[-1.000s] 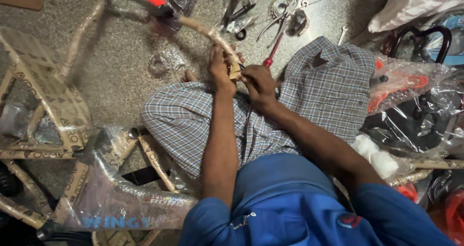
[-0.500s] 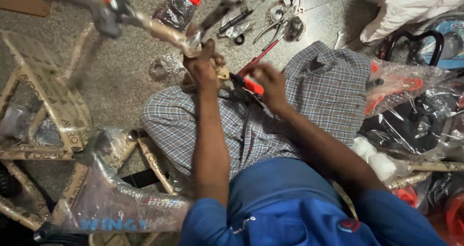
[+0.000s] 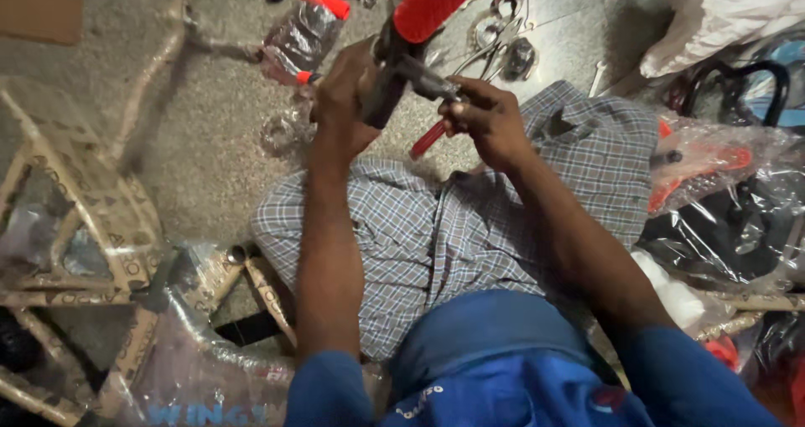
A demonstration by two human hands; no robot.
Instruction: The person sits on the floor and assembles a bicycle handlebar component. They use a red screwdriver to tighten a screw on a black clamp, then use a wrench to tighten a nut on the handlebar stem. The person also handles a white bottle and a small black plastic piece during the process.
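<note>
I see my left hand (image 3: 348, 92) wrapped tight around the dark handlebar stem (image 3: 387, 79), held up above my checked lap (image 3: 436, 234). The bar's long axis runs up and to the right of that hand, ending in the red grip (image 3: 436, 4) at the top edge. My right hand (image 3: 486, 121) sits just right of the stem, fingers pinched on a red-handled tool (image 3: 429, 138) whose handle slants down and left, its tip against the fitting on the stem. The right hand is the nearer one to that fitting. Loose tools (image 3: 503, 46) lie on the floor beyond the stem.
</note>
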